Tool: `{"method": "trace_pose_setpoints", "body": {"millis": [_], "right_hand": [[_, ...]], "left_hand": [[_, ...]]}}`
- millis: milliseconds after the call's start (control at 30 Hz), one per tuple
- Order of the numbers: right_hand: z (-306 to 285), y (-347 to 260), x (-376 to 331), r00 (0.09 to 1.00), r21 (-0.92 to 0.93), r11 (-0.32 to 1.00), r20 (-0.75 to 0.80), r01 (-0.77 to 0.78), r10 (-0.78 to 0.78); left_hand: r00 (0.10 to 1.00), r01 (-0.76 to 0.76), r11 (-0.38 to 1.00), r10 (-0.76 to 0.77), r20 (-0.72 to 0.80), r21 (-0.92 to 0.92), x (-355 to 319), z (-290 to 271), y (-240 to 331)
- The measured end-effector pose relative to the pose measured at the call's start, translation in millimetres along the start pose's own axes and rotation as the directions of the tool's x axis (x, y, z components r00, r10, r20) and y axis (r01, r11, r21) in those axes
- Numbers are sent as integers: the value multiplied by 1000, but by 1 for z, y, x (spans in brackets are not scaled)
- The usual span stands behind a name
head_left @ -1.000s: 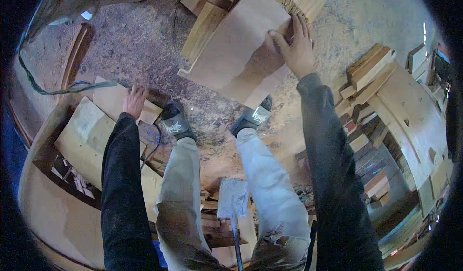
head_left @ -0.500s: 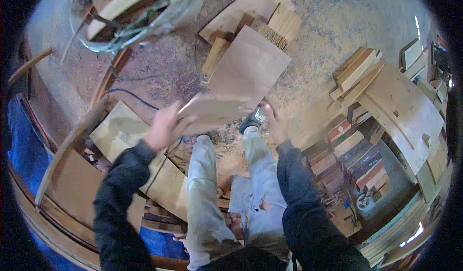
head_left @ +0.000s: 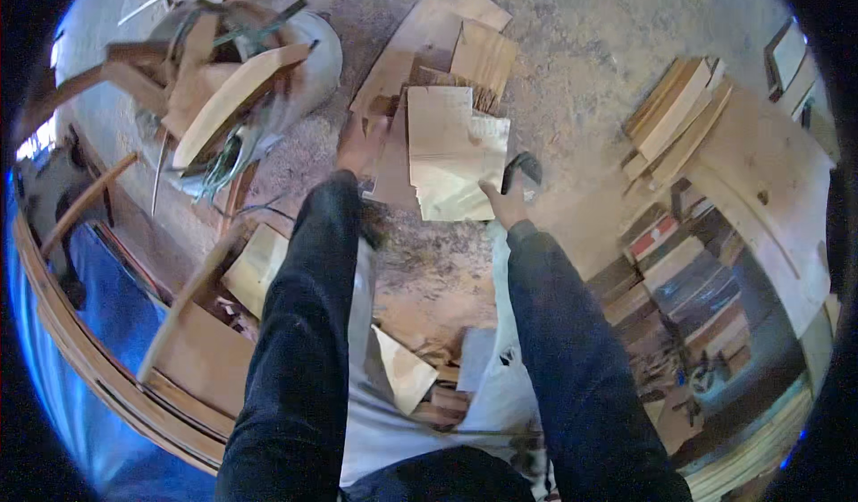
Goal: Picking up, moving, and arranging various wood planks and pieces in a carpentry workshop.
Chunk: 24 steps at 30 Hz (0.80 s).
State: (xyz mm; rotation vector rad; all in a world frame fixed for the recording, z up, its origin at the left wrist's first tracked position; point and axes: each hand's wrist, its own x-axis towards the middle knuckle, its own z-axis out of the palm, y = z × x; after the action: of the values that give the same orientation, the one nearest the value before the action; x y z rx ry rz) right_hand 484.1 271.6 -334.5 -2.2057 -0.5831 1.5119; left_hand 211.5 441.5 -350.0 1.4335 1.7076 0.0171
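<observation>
A pale plywood piece (head_left: 458, 158) with stepped, notched edges is in front of my legs, above a pile of wood. My right hand (head_left: 507, 202) grips its near right corner, thumb on top. Left of the plywood, and apart from it, is my left hand (head_left: 362, 144), over the edge of a brown board (head_left: 391, 167); blur smears its fingers. The plywood covers most of that brown board. Beyond it lie a ridged wood block (head_left: 483, 59) and a larger flat board (head_left: 438, 10) on the floor.
A round tub (head_left: 326, 50) with wood offcuts and green strapping stands at the far left. Stacked wood strips (head_left: 679, 104) and a large panel (head_left: 760, 189) are at the right. Wood blocks (head_left: 688, 278) lie below them. Blue sheeting (head_left: 107, 265) is at the left.
The plywood piece has moved away from me, over the pile. My left hand has let go of it and reached forward; my right hand now grips its corner. The whole view has shifted.
</observation>
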Motion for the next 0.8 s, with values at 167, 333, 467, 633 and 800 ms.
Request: {"method": "trace_pose_setpoints", "body": {"millis": [167,333,467,633,800], "right_hand": [[41,8,7,995,-265,964,-94,11,-37],[81,3,18,953,-120,990,-301,-77,38],[79,1,23,956,-156,973,-265,-168,123],[53,3,26,959,-97,979,-236,-181,155],[31,9,28,978,-29,988,-146,-154,149]], "left_hand": [[978,-207,954,207,21,217,116,11,-10],[976,-217,976,216,31,17,201,50,-14],[981,-170,977,156,112,130,214,43,-10],[971,-125,977,86,221,171,215,21,11],[955,-296,944,291,53,147,189,13,33]]}}
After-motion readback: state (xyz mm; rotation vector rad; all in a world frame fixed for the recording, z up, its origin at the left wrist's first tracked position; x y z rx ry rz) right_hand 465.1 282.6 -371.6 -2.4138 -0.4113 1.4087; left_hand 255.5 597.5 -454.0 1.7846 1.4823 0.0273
